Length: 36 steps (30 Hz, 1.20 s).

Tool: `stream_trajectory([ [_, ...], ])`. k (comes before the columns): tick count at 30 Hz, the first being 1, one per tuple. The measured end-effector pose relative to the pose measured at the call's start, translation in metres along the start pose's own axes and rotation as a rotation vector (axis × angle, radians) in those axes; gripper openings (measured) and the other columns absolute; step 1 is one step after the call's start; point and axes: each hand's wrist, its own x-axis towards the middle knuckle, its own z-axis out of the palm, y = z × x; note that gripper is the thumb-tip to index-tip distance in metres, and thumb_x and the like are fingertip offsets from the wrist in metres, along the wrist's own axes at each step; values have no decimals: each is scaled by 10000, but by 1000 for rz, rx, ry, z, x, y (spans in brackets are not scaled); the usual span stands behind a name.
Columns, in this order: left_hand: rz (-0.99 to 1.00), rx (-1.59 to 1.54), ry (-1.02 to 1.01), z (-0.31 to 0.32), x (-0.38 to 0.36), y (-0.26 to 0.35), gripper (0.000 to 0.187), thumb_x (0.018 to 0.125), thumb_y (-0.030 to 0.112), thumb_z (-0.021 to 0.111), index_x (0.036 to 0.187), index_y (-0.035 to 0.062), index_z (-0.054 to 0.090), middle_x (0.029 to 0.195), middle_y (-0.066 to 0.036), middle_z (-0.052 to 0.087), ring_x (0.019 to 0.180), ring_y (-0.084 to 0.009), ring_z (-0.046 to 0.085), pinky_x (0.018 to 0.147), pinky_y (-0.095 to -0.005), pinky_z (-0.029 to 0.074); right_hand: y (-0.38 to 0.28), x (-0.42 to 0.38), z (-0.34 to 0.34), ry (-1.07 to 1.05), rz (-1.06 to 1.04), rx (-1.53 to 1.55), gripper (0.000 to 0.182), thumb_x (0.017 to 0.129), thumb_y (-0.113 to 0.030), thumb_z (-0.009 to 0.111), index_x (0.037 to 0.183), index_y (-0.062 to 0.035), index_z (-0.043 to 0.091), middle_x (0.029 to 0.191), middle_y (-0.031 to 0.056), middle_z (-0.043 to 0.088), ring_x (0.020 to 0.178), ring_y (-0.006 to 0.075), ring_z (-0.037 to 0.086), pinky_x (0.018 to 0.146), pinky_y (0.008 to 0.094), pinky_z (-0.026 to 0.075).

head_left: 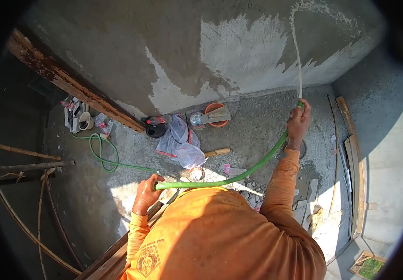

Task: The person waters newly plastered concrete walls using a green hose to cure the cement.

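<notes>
The green hose point(257, 166), directed at a cement wall point(117, 42), runs from loops near the floor's point(252, 105) left edge, through the left hand point(146, 193), across the front of an orange shirt point(210, 228), to the right hand point(298, 122), extended toward the floor's far right corner. Both grips are clamped on the hose, the right just behind its outlet, the left farther back. The water stream point(296, 51) meets the wall high up, to the right of a pale patch point(243, 42). For even coverage, the right grip would best aim in slow, overlapping sweeps, the left supporting a wide, unkinked curve clear of the white plastic bag point(178, 140).
</notes>
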Motion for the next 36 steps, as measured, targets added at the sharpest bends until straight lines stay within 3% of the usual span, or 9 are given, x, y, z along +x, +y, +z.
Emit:
stream_trajectory([
  [5, 1, 22, 21, -5, -1, 0, 241, 816, 117, 737, 1046, 89, 670, 704, -182, 654, 718, -404, 663, 635, -473, 471, 5, -2, -9, 93, 71, 27, 250, 1045, -132, 440, 1266, -114, 557, 693, -27, 489, 482, 44, 415, 421, 233, 378],
  [12, 4, -63, 25, -5, 0, -1, 219, 818, 111, 741, 1025, 76, 678, 686, -187, 643, 704, -400, 661, 614, -464, 460, 2, -35, 42, -131, 190, -44, 269, 1038, -154, 443, 1275, -109, 562, 703, -42, 459, 560, 36, 404, 494, 222, 369],
  [14, -4, -49, 19, -5, 0, -3, 221, 817, 113, 742, 1025, 73, 678, 678, -190, 637, 688, -399, 655, 603, -463, 452, 10, -41, 63, -326, 53, -42, 280, 1023, -140, 471, 1273, -110, 592, 723, -31, 457, 585, 57, 394, 538, 246, 377],
  [23, 40, -56, 43, -5, -13, -8, 224, 814, 116, 738, 1027, 73, 683, 651, -186, 618, 647, -385, 637, 587, -457, 437, -33, -74, 134, -703, -101, -122, 262, 1018, -87, 517, 1261, -117, 611, 764, -38, 443, 656, 58, 393, 594, 248, 377],
  [27, 6, -103, 37, -5, -11, -7, 229, 826, 128, 737, 1041, 70, 684, 680, -193, 628, 685, -400, 647, 609, -451, 455, -27, -73, 127, -630, -220, -132, 269, 990, -92, 498, 1233, -109, 614, 707, 28, 504, 628, 80, 455, 583, 287, 407],
  [29, -8, -61, 28, -6, -10, -7, 238, 822, 102, 789, 1027, 54, 679, 711, -163, 670, 667, -340, 672, 614, -399, 483, -19, -61, 112, -410, -54, -126, 261, 1000, -107, 488, 1235, -107, 602, 733, 13, 511, 638, 78, 472, 588, 273, 395],
  [31, 10, -25, 37, -4, -8, -13, 231, 830, 150, 765, 1030, 66, 683, 706, -189, 648, 698, -411, 651, 620, -459, 471, -11, -45, 90, -229, 1, -52, 261, 1005, -120, 483, 1241, -107, 593, 744, -2, 504, 639, 79, 476, 588, 270, 394],
  [35, 67, -57, 45, 2, 3, -19, 222, 797, 126, 791, 983, 63, 686, 692, -170, 667, 673, -400, 654, 621, -453, 482, 16, -1, 9, 228, 95, 83, 258, 1015, -147, 471, 1249, -105, 571, 764, -47, 471, 633, 76, 461, 577, 260, 384],
  [36, 62, -27, 21, -3, 5, -8, 195, 807, 94, 772, 973, 38, 685, 719, -166, 692, 688, -334, 688, 636, -410, 501, 12, 3, -9, 298, 71, 63, 258, 1015, -147, 471, 1249, -105, 571, 764, -47, 471, 633, 76, 461, 577, 260, 384],
])
